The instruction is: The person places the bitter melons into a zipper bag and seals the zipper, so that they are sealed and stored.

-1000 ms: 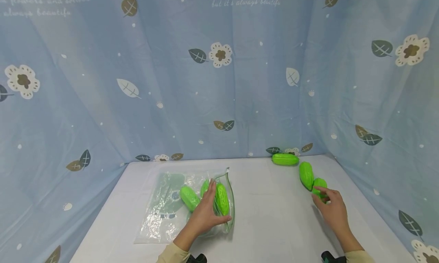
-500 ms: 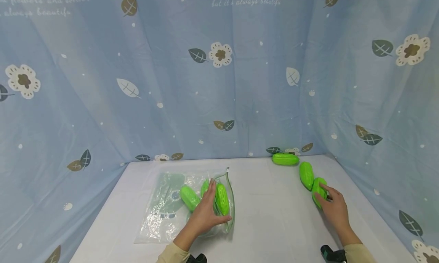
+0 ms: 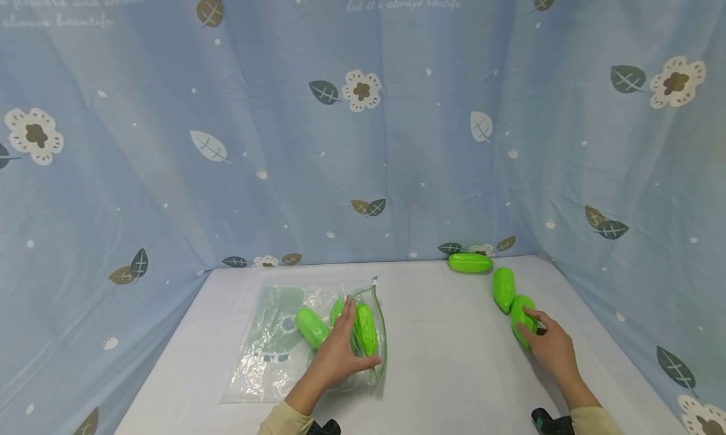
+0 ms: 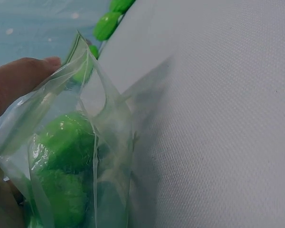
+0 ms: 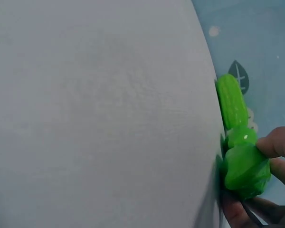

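Note:
My right hand (image 3: 553,353) pinches a green ribbed toy cucumber (image 3: 522,315) between thumb and fingers at the table's right side. In the right wrist view, the cucumber (image 5: 247,170) sits between the fingertips. Another toy cucumber (image 3: 503,290) lies just beyond it, and one more (image 3: 471,263) is against the back edge. On the left, my left hand (image 3: 337,353) rests on a clear zip bag (image 3: 255,372), with fingers straight and thumb spread near its mouth. Several green cucumbers are inside, including one (image 3: 366,330) by the opening. The hand partly hides the bag's contents.
A white table (image 3: 437,353) lies under everything, with its surface between the bag and the right hand. Blue patterned curtain (image 3: 363,157) encloses the back and both sides. Wrist devices (image 3: 550,422) show at the bottom edge.
The right hand's fingers have come round the nearest cucumber, which has shifted slightly left and toward me. The left hand and bag have stayed put.

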`<state>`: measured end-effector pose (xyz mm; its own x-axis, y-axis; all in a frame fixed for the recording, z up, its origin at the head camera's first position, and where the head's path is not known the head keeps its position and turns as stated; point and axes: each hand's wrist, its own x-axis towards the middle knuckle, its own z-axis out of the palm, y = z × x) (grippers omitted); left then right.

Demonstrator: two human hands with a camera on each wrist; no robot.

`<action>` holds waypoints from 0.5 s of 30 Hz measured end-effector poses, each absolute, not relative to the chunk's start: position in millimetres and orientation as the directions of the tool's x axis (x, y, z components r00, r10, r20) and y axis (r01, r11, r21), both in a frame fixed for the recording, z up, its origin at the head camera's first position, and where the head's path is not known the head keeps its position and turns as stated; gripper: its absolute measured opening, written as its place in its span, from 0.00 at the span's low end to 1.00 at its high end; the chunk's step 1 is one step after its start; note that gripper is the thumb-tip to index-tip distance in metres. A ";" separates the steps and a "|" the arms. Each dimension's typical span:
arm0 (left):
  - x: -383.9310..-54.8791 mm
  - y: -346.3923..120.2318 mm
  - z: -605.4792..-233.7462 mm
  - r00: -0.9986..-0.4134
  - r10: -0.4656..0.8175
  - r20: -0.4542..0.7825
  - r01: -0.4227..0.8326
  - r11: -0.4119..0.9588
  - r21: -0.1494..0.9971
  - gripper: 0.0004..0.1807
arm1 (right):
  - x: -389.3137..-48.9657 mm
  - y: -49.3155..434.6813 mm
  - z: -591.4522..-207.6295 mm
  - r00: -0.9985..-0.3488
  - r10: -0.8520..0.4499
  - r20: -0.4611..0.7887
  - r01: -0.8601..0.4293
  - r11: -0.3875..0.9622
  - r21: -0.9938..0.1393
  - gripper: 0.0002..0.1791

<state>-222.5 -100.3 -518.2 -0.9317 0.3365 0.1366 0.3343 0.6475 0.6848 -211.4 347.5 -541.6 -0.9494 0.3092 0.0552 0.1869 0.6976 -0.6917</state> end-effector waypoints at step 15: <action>-223.8 -100.4 -519.5 -0.933 0.333 0.133 0.330 0.652 0.683 0.70 | -194.5 318.2 -538.3 -0.982 0.189 0.011 0.126 0.698 -0.705 0.32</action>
